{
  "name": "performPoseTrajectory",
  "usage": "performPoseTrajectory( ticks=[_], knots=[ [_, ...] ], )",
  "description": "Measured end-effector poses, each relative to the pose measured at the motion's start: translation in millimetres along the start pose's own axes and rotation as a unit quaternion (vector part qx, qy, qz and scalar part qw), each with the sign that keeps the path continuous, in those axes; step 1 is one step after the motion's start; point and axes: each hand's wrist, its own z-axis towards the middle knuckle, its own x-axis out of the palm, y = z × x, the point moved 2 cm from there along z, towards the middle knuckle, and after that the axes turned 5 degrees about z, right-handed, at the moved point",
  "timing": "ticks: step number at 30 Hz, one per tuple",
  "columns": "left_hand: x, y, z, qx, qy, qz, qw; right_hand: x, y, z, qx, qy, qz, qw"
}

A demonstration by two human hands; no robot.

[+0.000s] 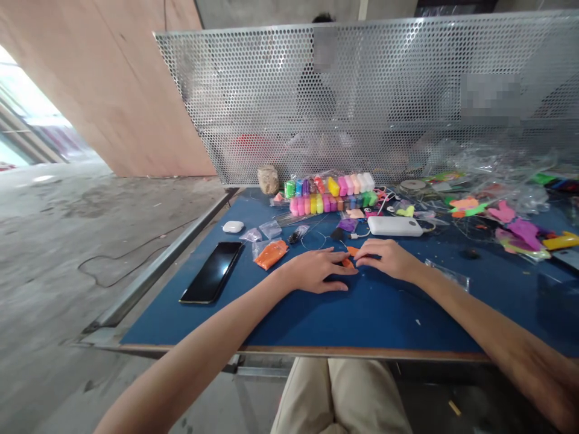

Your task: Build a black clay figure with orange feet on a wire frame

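Note:
My left hand (319, 271) lies flat on the blue table with its fingers stretched and apart, the fingertips against a small orange piece of modelling clay (347, 263). From the other side my right hand (384, 258) meets it, thumb and fingers bent together on the clay's right edge. Part of the clay is hidden under the fingers. Left of my left hand sits a bag of orange clay (271, 255). Just beyond the fingers are a small black piece (337, 234) and a purple clay packet (347, 225).
A phone (211, 272) and a white earbud case (233, 226) lie to the left. Behind my hands are a white power bank (395, 226) with a cable and rows of coloured clay packs (316, 204). A perforated metal screen (384, 78) stands at the back, with people behind it.

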Motion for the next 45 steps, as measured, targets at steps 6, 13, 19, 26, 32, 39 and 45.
performPoseTrajectory(
  ticks=[6,13,19,26,32,39,45],
  knots=[
    [0.0,-7.7,-11.4,-0.027,0.046,-0.014,0.998,2.8,1.1,-1.3,0.038,0.014,0.030,0.999],
    [-5.0,-11.2,-12.1,-0.031,0.063,-0.037,0.997,8.6,3.0,2.6,-0.012,0.020,0.025,0.999],
    [-5.5,-10.7,-10.8,-0.039,0.074,-0.039,0.996,7.7,2.0,1.5,-0.021,0.038,0.034,0.998],
    [-5.9,-11.1,-9.7,-0.052,0.088,-0.047,0.994,1.5,5.5,5.5,-0.046,-0.003,-0.106,0.993],
    [-5.1,-11.6,-10.5,-0.063,0.089,-0.048,0.993,-6.4,21.0,-0.2,-0.036,0.039,-0.180,0.982],
    [-0.3,-17.2,-10.6,-0.073,0.049,-0.002,0.996,-4.5,41.0,-6.8,-0.006,0.069,-0.258,0.964],
    [-0.7,-16.9,-7.2,-0.080,0.018,0.029,0.996,-16.0,27.7,-11.3,-0.041,0.095,-0.170,0.980]
  ],
)
